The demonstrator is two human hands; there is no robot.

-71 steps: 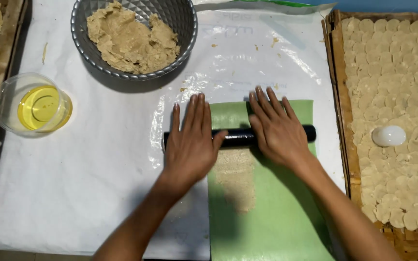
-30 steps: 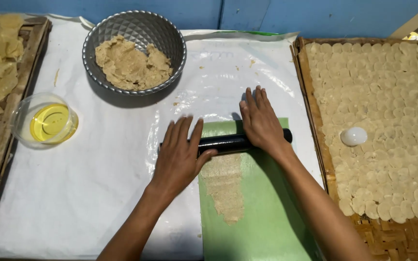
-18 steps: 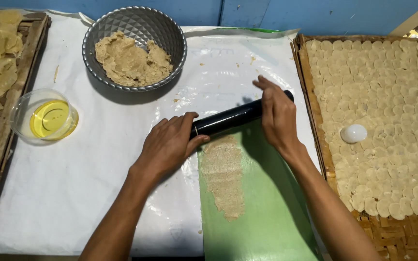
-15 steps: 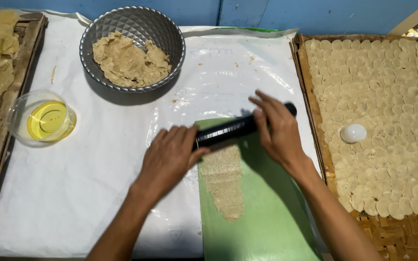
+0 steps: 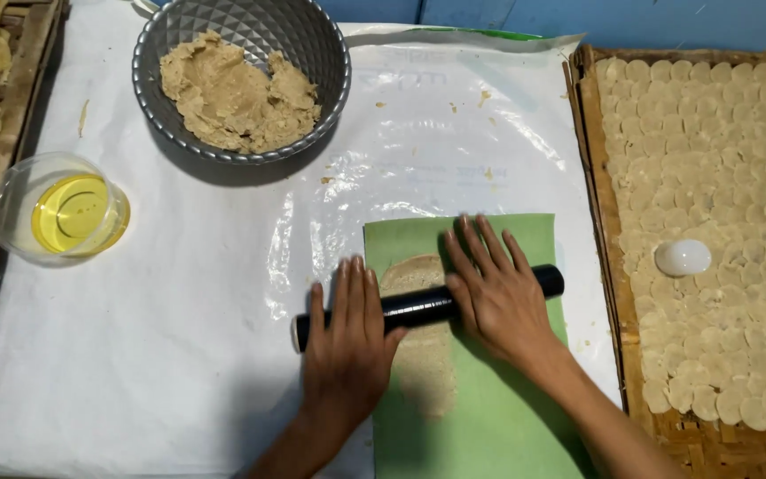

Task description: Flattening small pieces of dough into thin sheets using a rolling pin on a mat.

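A black rolling pin (image 5: 418,305) lies across a green sheet (image 5: 507,417), over a long flat strip of beige dough (image 5: 423,355). My left hand (image 5: 347,341) presses flat on the pin's left part, fingers straight and together. My right hand (image 5: 494,288) lies flat on the pin's right part, fingers spread toward the far side. Dough shows both ahead of the pin and behind it.
A grey metal bowl (image 5: 325,53) of raw dough stands at the back. A clear glass bowl (image 5: 11,200) of yellow oil sits at the left. A woven tray (image 5: 605,222) of several round dough discs, with a white cap (image 5: 683,257) on them, fills the right. White plastic (image 5: 135,355) covers the table.
The pin rolled away from me, was gripped briefly, then came back toward me. Both hands now lie flat on it again, and the dough strip is longer.
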